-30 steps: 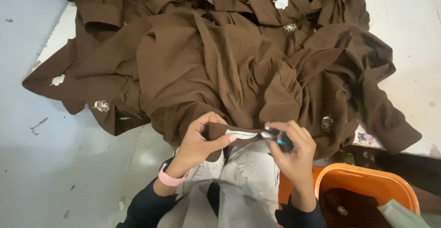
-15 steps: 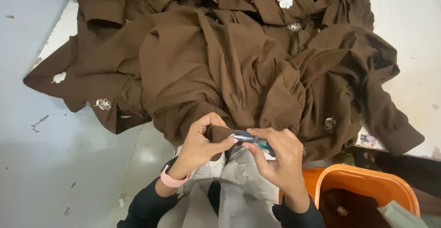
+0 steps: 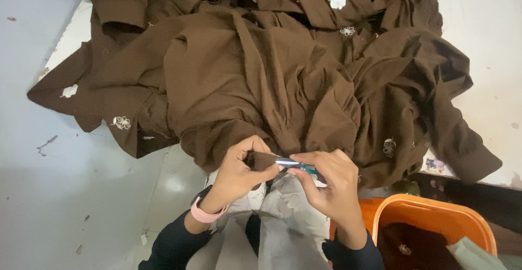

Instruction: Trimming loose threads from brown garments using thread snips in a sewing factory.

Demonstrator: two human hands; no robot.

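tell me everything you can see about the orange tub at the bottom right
The orange tub looks like smooth plastic with a rounded, rolled rim. It is open-topped, sits upright at the lower right edge of the view and is cut off by the frame. Inside lies dark brown cloth with a small pale flower motif, and a grey-green piece rests at its right side. The right hand is above and left of it, not touching.
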